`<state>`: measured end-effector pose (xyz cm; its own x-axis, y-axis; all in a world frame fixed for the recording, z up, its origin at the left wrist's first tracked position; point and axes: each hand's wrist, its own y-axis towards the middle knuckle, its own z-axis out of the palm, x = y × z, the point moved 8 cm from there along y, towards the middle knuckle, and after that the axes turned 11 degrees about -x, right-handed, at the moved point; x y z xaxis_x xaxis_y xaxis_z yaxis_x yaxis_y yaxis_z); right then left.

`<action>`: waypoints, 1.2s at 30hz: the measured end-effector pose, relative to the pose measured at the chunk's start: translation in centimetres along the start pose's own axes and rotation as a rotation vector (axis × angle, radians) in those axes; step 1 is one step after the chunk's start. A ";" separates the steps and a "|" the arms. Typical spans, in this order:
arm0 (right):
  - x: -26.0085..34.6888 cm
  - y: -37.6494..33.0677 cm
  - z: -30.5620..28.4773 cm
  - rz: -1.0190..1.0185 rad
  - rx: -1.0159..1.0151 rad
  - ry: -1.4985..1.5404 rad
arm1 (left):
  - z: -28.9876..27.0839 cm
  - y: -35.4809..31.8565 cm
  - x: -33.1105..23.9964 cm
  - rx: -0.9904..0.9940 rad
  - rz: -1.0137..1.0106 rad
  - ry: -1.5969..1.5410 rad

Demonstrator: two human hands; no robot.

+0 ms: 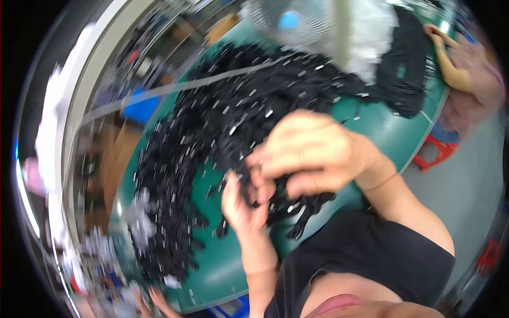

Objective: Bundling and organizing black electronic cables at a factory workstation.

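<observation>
My left hand is closed around a narrow black cloth piece, a dark strip of which shows between thumb and fingers. Just above and to the right, my right hand has its fingers curled, their tips against the left hand's fingers. It is blurred, and what it holds is hidden. Around and beyond both hands lies a large heap of black cloth pieces with small white marks on them. Some have finger-like ends, but blur hides their exact kind. More dark pieces lie below my right hand.
The heap curves along a green table. At its far side stand a fan, a pale post, white plastic and a black bundle. A person sits at the right, near a red stool.
</observation>
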<state>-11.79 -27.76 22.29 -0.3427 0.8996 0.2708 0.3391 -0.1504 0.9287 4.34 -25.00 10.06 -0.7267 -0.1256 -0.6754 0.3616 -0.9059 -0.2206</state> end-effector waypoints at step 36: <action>-2.8 -0.3 2.4 0.296 0.080 -0.257 | 1.4 -0.6 -2.5 0.264 0.215 0.038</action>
<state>-8.82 -29.28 20.61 0.0067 0.8971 0.4418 0.4606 -0.3949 0.7949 5.12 -24.69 12.90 -0.6258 -0.3143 -0.7138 0.3371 -0.9343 0.1158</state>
